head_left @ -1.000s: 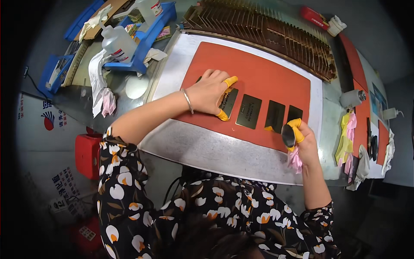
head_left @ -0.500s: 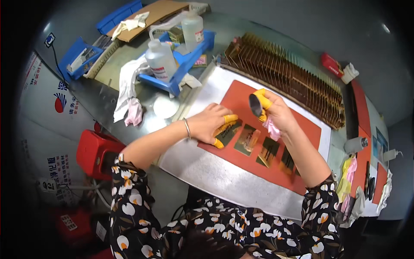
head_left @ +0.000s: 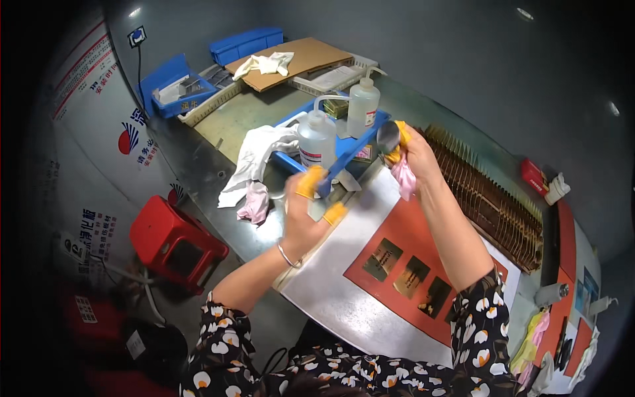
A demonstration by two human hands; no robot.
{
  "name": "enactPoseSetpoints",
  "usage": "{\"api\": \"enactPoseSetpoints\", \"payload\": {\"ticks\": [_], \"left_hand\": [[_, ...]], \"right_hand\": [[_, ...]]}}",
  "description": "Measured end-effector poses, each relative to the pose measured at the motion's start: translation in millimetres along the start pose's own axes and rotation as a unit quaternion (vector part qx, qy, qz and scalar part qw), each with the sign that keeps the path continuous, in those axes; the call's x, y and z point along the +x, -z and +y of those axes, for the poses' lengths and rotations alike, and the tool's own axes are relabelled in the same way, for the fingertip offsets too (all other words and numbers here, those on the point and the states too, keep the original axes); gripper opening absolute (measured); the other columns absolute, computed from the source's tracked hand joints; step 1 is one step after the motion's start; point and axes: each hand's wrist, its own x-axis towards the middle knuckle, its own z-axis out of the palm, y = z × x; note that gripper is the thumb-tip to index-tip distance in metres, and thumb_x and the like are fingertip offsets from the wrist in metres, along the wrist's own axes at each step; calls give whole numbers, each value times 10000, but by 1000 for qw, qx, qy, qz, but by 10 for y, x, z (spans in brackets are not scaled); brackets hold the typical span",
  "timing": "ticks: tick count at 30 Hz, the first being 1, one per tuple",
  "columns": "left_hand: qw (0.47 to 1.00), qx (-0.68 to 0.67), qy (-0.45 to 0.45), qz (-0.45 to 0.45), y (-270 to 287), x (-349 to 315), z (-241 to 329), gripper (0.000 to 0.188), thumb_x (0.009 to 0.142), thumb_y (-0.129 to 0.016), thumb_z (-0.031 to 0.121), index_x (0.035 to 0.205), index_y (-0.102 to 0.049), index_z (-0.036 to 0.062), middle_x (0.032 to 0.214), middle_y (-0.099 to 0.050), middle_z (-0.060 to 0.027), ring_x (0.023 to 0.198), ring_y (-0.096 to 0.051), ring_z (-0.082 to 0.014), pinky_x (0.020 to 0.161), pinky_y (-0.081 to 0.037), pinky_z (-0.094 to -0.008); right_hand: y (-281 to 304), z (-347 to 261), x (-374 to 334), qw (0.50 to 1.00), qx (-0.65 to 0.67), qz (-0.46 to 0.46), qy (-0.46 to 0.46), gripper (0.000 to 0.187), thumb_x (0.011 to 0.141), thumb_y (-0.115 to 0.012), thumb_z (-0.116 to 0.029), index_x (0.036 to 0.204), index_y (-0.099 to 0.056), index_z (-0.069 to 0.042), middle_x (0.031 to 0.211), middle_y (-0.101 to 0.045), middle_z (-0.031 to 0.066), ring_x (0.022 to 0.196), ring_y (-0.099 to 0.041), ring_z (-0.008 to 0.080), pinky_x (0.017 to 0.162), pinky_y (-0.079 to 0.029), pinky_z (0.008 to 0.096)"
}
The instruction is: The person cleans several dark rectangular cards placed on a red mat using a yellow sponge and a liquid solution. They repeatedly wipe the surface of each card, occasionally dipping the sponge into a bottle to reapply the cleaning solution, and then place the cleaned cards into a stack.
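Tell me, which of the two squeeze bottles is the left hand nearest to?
The nearer, larger squeeze bottle at the blue tray's front; the left hand reaches just below it. The smaller bottle stands farther back.

The right hand (head_left: 411,155) hid most of the small dark round object (head_left: 387,137) it held, so its kind could not be told. The near squeeze bottle (head_left: 317,140) covered part of the blue tray (head_left: 345,149). The brown plates (head_left: 413,276) were too small to read.

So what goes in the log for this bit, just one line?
left hand: reaching to squeeze bottle | right hand: holding round dark thing and pink cloth | blue tray: two bottles
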Motion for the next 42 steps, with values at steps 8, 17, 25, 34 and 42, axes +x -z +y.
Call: {"api": "enactPoseSetpoints", "payload": {"ticks": [8, 17, 25, 34, 42], "left_hand": [[983, -26, 173, 46, 76, 699, -654, 883, 642, -820, 338, 1303, -386, -54, 1155, -576, -216, 1069, -570, -316, 899, -448, -361], [976, 31, 214, 41, 14, 711, -774, 634, 613, -824, 313, 1083, -547, -11, 992, -619, -177, 893, -623, -283, 776, -490, -365], [975, 27, 216, 53, 28, 718, -760, 582, 610, -828, 321, 1024, -575, -1, 925, -639, -160, 842, -635, -275, 749, -496, -365], [978, 48, 197, 55, 29, 720, -752, 581, 618, -831, 338, 1018, -577, 3, 891, -645, -160, 810, -637, -283, 714, -493, -369], [979, 60, 188, 49, 32, 706, -869, 572, 628, -815, 308, 1035, -564, -6, 905, -636, -167, 828, -631, -298, 730, -489, -378]], "right_hand": [[-346, 248, 592, 987, 130, -95, -8, 196, 925, -413, -71, 1024, -582, -70, 751, -613, 43, 558, -586, 128, 451, -495, 266], [-528, 203, 542, 997, 71, -34, -4, 222, 923, -383, -24, 1043, -568, -53, 819, -638, 73, 622, -634, 154, 505, -528, 280], [-685, 100, 454, 996, 89, -9, -3, 200, 920, -390, -31, 1034, -553, -49, 834, -620, 82, 648, -638, 163, 509, -563, 303], [-653, 99, 471, 996, 82, -18, -18, 135, 945, -408, -102, 939, -536, -61, 704, -531, 34, 504, -449, 112, 417, -351, 255], [-785, 12, 389, 996, 79, 32, -41, 167, 948, -415, -129, 969, -552, -35, 750, -572, 59, 564, -521, 126, 427, -411, 260]]}}
